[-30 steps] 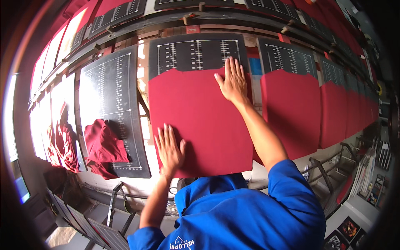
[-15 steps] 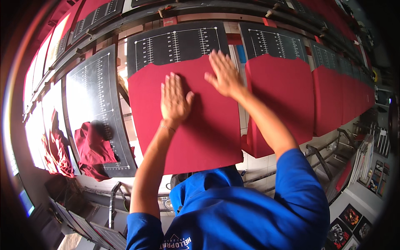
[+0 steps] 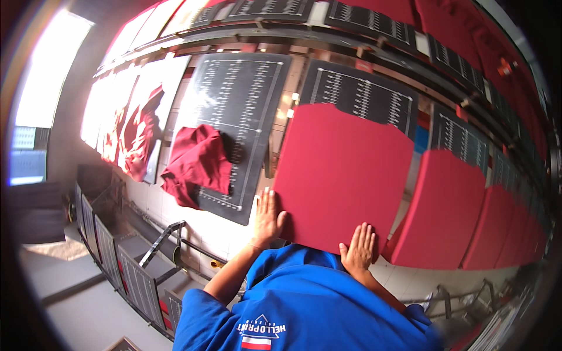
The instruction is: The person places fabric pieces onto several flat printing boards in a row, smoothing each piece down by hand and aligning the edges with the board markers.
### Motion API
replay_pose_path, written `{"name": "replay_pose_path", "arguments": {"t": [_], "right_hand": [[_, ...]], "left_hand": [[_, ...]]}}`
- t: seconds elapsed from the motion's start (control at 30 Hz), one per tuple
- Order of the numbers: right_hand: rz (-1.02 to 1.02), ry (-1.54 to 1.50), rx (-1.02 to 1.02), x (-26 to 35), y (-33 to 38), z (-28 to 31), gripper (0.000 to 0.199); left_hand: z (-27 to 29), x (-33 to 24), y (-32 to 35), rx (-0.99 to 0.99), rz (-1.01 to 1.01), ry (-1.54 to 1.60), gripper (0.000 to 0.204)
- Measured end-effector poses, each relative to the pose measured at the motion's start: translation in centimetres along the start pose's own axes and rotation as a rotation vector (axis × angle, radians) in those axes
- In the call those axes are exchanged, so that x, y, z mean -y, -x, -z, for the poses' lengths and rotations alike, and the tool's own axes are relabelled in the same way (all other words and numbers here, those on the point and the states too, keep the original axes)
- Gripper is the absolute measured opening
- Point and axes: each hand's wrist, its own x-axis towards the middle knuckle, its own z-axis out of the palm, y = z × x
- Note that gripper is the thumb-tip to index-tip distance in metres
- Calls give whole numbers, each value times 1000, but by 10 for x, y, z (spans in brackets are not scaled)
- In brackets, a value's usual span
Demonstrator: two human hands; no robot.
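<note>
A smooth, dark red fabric piece (image 3: 345, 175) is stretched flat over a black board (image 3: 374, 93) with white ruler marks, whose far end shows beyond the cloth. At the cloth's near left edge is my left hand (image 3: 268, 217), its fingers straight and pointing away from me. My right hand (image 3: 360, 248) rests on the near right part of the same cloth, palm down, fingers stretched out. Neither hand grips anything. To the left, a crumpled red garment (image 3: 199, 158) lies on the neighbouring marked board (image 3: 252, 88).
More boards covered in red fabric (image 3: 448, 210) run off to the right. Another bunched red garment (image 3: 137, 137) lies farther left. Behind the boards passes a long dark rail (image 3: 257, 35). Racks of panels (image 3: 140, 281) and a metal bracket (image 3: 164, 243) stand at lower left.
Both hands have drawn back toward me from the upper part of the cloth to its near edge. The view has turned left, shifting the boards rightward in the picture.
</note>
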Motion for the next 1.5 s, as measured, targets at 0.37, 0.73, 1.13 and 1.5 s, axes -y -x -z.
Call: {"name": "replay_pose_path", "arguments": {"t": [0.37,0.73,1.13,1.5], "right_hand": [[267,-179,-175,275,-163,-34,80],[352,-218,-103,565,-189,-29,54],[-174,-1485,-510,465,-236,69,26],[-563,-1023,-96,435,-163,-83,59]], "left_hand": [[178,160,-15,-590,-2,54,51],[205,423,59,270,559,1269,66],[381,412,-9,258,-69,1642,57],[281,405,9,745,97,1601,23]]}}
